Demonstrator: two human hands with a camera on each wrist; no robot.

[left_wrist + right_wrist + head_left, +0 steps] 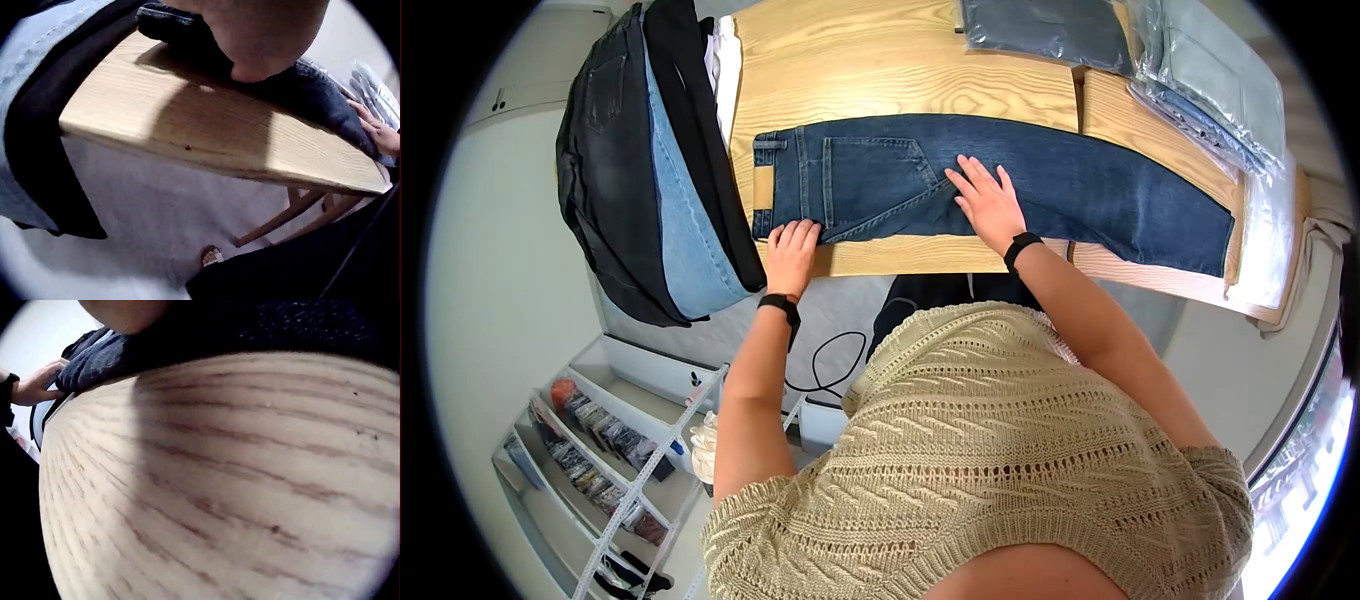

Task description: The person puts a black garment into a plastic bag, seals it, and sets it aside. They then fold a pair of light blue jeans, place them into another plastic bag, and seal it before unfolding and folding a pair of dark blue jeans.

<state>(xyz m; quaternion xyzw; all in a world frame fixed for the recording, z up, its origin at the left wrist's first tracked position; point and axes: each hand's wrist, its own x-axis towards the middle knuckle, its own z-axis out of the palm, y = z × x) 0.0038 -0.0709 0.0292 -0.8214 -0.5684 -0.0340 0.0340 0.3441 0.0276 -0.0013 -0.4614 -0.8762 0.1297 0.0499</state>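
A folded pair of dark blue jeans lies lengthwise on the wooden table, back pocket up, with its tan waistband patch at the left. My left hand holds the near corner of the waistband; in the right wrist view that hand has its fingers on top and the thumb at the lower edge. Spread flat, my right hand rests on the denim just right of the pocket. The left wrist view shows the right hand lying on the jeans too.
Black jeans and light blue jeans drape over the table's left end. Plastic-wrapped garments are stacked at the far right, beside a dark bagged garment. A shelf rack stands behind on the left, and a black cable hangs below.
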